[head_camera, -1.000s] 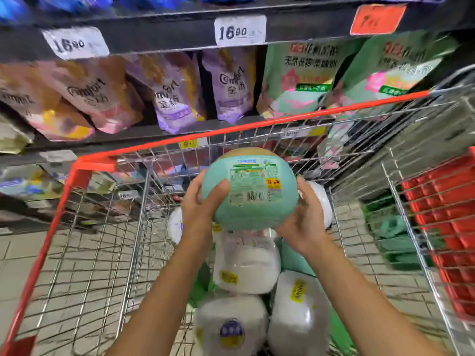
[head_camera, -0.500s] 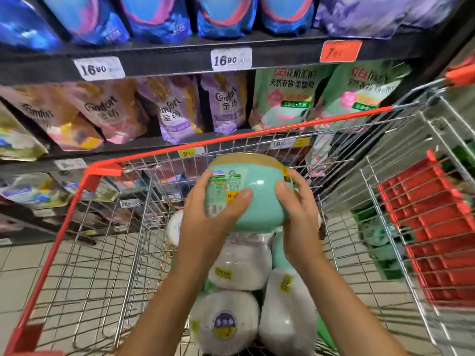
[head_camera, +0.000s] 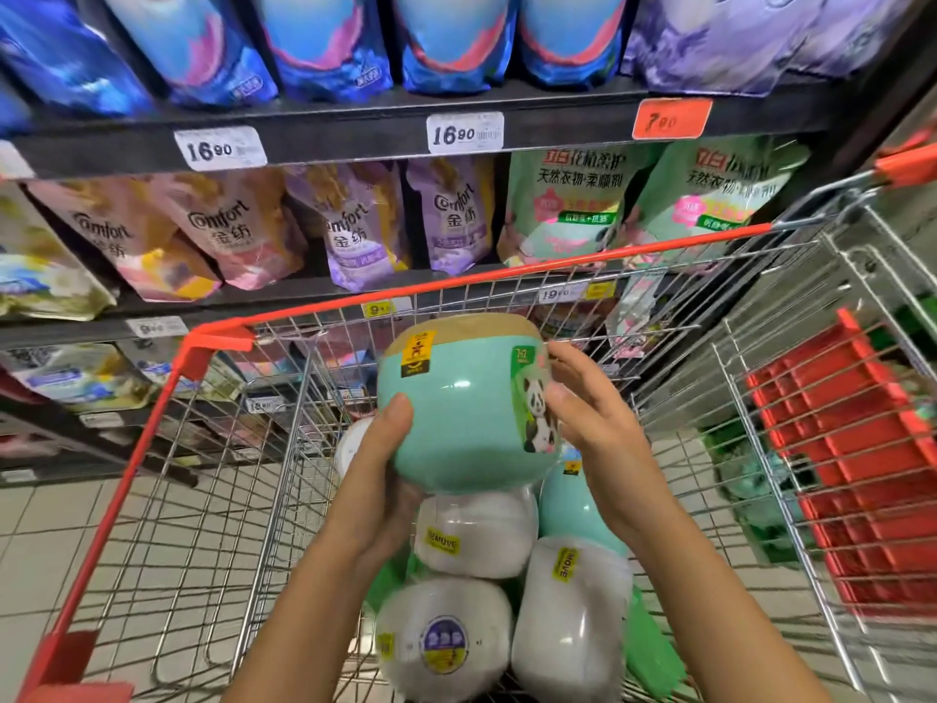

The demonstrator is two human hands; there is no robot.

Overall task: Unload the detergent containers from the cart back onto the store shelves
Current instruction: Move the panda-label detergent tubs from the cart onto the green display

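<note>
Holding teal tub (head_camera: 456, 423) above cart (head_camera: 456, 285).
Clamping it with left grip (head_camera: 375, 489) at lower left, right grip (head_camera: 603, 449) at right side, above white tubs (head_camera: 476, 540).

My left hand (head_camera: 375, 479) hides its fingers beneath the teal jar (head_camera: 456, 423). My right hand (head_camera: 603, 433) covers part of the jar's right side. The jar blocks the top of a white tub (head_camera: 476, 540) in the cart (head_camera: 218, 342), and a second teal jar (head_camera: 573, 504) shows only partly behind my right wrist. Blue pouches (head_camera: 324, 38) on the top shelf are smeared and cropped by the upper edge. The orange price tag (head_camera: 672, 119) is too blurred to read.
</note>
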